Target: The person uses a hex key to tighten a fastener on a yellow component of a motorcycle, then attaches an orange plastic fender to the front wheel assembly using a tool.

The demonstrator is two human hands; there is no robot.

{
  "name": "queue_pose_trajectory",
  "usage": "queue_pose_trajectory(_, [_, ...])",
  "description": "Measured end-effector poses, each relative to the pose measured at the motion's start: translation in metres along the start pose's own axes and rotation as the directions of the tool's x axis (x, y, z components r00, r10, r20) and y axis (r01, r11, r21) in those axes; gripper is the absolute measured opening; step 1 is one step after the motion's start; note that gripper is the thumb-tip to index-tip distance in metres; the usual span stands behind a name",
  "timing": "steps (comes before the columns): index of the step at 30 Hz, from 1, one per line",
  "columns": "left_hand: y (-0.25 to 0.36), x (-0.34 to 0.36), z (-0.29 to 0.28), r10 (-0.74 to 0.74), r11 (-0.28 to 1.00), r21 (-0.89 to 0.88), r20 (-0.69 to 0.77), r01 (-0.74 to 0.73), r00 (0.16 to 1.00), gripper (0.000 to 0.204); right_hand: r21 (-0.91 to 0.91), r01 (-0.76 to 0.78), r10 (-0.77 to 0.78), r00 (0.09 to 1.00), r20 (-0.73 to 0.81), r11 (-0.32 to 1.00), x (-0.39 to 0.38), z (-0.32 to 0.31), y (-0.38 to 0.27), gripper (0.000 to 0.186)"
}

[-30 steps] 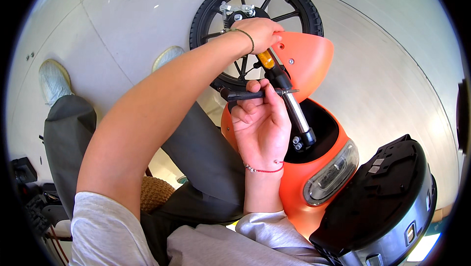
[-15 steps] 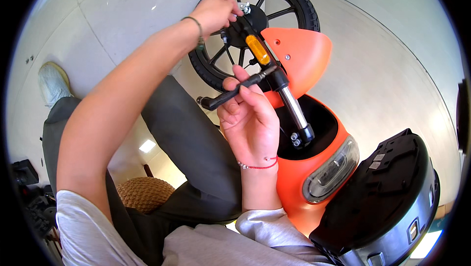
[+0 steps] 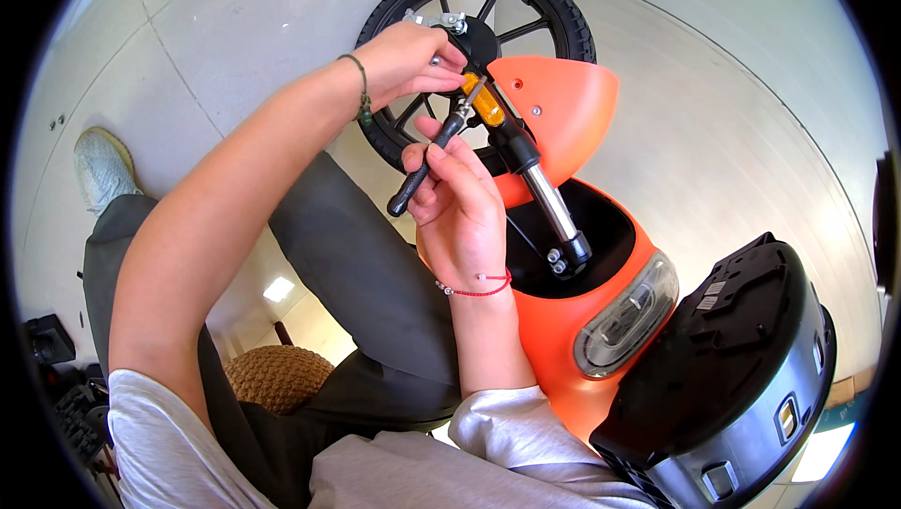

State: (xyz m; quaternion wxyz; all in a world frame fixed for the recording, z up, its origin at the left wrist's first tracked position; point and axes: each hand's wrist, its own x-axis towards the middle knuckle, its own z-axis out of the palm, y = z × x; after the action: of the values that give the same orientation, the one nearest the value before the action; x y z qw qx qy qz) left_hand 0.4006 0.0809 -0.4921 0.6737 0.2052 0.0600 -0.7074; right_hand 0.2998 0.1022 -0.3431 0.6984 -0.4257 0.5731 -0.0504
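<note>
My right hand is closed round a black-handled hand tool with a metal shaft. The shaft points up toward the amber reflector on the black fork leg. My left hand reaches in from the left, its fingers drawn together beside the reflector and tool tip. A small silver spot shows between those fingers; I cannot make out what it is. Behind the hands lies a black spoked wheel, with a silver bracket by its hub. An orange fender sits beside the fork.
The orange vehicle body with a clear headlight lies under my right forearm. At lower right is a large black plastic shell. A woven brown seat shows by my legs. Dark equipment stands at the left edge.
My left hand has come down from the hub bracket to the reflector. The tool in my right hand has swung steeper, its tip now near my left fingers.
</note>
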Motion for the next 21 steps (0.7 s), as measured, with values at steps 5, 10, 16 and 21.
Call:
queue_pose_trajectory(5, [0.012, -0.007, -0.006, -0.032, 0.997, -0.066, 0.124, 0.04, 0.992, 0.022, -0.042, -0.07, 0.07, 0.997, -0.01, 0.997, 0.003, 0.001, 0.001, 0.035])
queue_pose_trajectory(10, [0.014, -0.01, -0.003, -0.033, 0.989, -0.132, 0.259, 0.069, 0.965, 0.025, -0.074, -0.088, 0.087, 0.996, -0.021, 0.993, 0.006, -0.001, 0.001, 0.036])
queue_pose_trajectory(16, [0.017, -0.012, -0.007, -0.017, 0.983, -0.168, 0.289, 0.068, 0.957, 0.027, -0.041, -0.069, 0.069, 0.998, -0.002, 0.997, 0.004, -0.002, 0.001, 0.038])
queue_pose_trajectory(21, [0.018, -0.013, -0.008, 0.006, 0.978, -0.198, 0.305, 0.058, 0.952, 0.029, 0.121, -0.07, 0.066, 0.997, 0.037, 0.99, 0.004, -0.003, 0.002, 0.04])
